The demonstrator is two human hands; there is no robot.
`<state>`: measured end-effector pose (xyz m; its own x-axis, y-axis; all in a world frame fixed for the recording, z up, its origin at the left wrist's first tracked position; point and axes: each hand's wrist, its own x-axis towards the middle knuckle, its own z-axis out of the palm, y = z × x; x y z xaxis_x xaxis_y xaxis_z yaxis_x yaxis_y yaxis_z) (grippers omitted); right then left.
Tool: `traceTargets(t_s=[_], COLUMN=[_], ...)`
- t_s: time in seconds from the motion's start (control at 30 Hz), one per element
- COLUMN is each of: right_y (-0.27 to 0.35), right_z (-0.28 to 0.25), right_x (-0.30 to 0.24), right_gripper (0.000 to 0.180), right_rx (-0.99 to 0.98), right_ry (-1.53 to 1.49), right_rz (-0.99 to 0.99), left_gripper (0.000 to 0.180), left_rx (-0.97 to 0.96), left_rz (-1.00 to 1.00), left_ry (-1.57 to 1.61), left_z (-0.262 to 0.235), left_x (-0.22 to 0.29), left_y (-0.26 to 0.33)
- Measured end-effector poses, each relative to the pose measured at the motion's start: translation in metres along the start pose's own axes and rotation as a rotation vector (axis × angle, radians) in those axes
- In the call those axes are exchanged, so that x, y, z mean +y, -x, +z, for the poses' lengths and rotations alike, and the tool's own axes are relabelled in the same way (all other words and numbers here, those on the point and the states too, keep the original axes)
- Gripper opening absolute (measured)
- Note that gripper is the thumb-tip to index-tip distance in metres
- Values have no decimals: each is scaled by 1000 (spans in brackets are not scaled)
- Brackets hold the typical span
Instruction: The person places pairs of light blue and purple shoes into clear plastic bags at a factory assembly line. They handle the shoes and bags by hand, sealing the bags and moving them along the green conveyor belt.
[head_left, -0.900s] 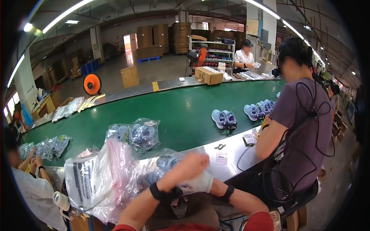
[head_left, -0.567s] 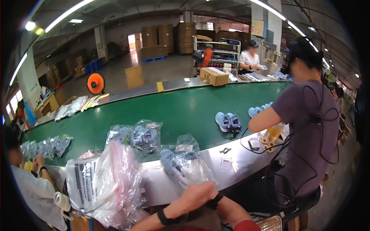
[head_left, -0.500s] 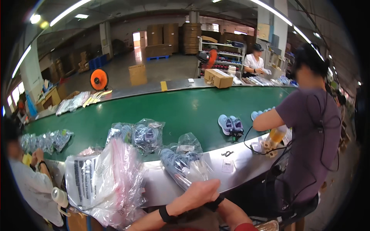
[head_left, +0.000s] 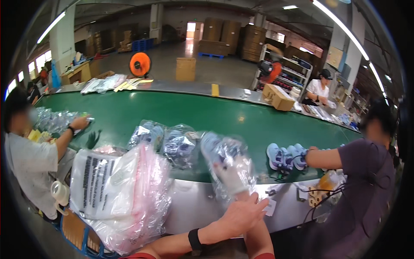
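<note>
A pair of light-blue shoes sits inside a clear plastic bag, raised over the front edge of the green belt and blurred by motion. My right hand, white as if gloved, reaches into the bag and its fingers close on the shoes. My left hand crosses over my right wrist with its fingers bent around there; what they pinch, if anything, is hidden. To the left, a second bagged pair and a third bagged pair rest on the belt.
A thick stack of clear printed bags lies at my left on the steel table edge. Unbagged blue shoes stand at right, beside a co-worker's arm. Another co-worker works at far left. A white label lies by my fingers.
The bagged shoes and my hands have moved up and forward, toward the belt. The view has swung left. The left co-worker's hand now reaches out over the bags there.
</note>
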<state>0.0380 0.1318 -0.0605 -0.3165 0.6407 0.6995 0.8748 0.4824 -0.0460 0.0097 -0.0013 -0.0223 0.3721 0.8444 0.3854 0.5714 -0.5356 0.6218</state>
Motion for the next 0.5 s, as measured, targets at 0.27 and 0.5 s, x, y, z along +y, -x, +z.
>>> traceTargets(t_s=[0.27, 0.5], right_y=[-3, 78], right_z=[89, 35], right_x=[-11, -15], right_gripper=[22, 22], right_rx=[-269, -564], right_ry=[-367, -546], right_rz=[-35, 132], left_gripper=[47, 38], left_rx=[-2, 169], left_rz=[-181, -429], left_ry=[187, 483], left_z=[-45, -167], left_x=[13, 25], left_y=[65, 160])
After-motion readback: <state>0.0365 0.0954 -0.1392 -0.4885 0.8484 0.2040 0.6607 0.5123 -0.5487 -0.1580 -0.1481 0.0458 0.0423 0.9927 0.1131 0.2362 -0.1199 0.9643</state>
